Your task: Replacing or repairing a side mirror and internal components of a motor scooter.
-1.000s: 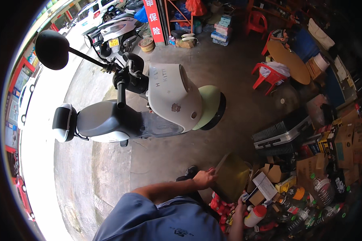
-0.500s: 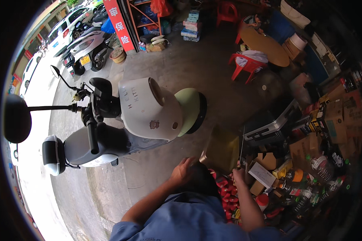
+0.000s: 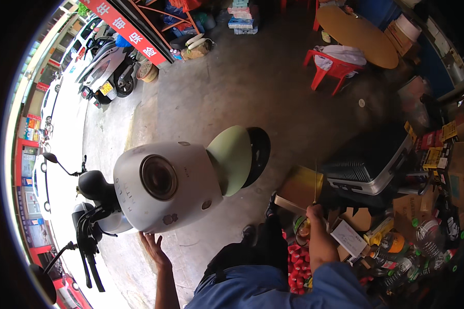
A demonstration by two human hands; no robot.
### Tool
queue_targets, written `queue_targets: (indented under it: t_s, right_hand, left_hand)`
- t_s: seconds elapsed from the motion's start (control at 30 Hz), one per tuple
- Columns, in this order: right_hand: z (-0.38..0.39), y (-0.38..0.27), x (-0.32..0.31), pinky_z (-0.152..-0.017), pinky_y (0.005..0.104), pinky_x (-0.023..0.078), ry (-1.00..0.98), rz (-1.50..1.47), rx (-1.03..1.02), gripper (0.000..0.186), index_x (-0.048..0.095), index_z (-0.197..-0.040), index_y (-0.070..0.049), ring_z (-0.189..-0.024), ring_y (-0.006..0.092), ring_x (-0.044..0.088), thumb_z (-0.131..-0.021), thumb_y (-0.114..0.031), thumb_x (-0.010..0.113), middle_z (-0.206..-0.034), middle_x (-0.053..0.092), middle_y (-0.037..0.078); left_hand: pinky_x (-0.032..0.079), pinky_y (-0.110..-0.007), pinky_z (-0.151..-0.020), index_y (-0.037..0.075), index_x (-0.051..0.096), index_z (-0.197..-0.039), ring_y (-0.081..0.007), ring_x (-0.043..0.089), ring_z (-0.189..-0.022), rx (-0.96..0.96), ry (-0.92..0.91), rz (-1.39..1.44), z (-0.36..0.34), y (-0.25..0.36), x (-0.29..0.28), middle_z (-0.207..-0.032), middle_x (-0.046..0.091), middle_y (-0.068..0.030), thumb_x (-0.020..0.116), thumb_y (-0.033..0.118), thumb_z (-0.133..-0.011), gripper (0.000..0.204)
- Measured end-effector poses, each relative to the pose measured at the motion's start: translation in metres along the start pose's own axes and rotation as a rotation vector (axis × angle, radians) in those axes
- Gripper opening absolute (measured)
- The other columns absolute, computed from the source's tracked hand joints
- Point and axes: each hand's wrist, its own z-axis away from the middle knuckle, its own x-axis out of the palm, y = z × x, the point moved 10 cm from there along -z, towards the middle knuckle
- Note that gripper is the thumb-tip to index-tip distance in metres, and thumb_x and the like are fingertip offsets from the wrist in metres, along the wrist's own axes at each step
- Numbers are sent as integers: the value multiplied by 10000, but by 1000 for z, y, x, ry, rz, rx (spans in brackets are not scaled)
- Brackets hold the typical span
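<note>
A white electric scooter (image 3: 191, 170) with a round headlamp and a pale green front mudguard stands to the left. At the lower edge of its front panel is my left hand (image 3: 154, 251), fingers spread and holding nothing. Whether the fingertips touch the panel I cannot tell. On the right, my right hand (image 3: 315, 211) is closed around the lower end of a long thin rod (image 3: 316, 183), which points away from me. The rod's grip is hidden in the fist. Just beyond that hand, an open cardboard box (image 3: 294, 193) sits on the floor.
Red bottles (image 3: 299, 265) lie by my right forearm. Cartons, a white box (image 3: 349, 238) and plastic bottles (image 3: 430, 234) crowd the right side. A black and silver case (image 3: 368, 165) stands beyond them. Farther off are a red chair (image 3: 335, 69) and a round table (image 3: 355, 33).
My left hand has moved from near my lap leftward to the scooter's front, its fingers spreading. My view has shifted toward the scooter's front. My right hand still grips the rod.
</note>
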Motion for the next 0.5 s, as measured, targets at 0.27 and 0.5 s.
queue_targets:
  t_s: [0.27, 0.5]
  right_hand:
    - [-111, -45, 58, -633, 415, 537, -181, 176, -20, 405, 636, -950, 76, -733, 333, 692, -890, -313, 539, -825, 686, 220]
    - [-238, -78, 88, -797, 470, 504, 64, 251, -279, 399, 615, -1023, 37, -960, 409, 623, -932, -305, 432, -1024, 634, 263]
  left_hand:
    - [319, -461, -1005, 149, 244, -1409, -223, 396, -1259, -176, 220, -215, -18, -27, -15, -1405, 391, -77, 494, 481, -948, 621]
    - [354, -470, -973, 182, 279, -1385, -223, 461, -1215, -228, 219, -179, -17, -25, -1, -1333, 454, -65, 452, 418, -983, 497]
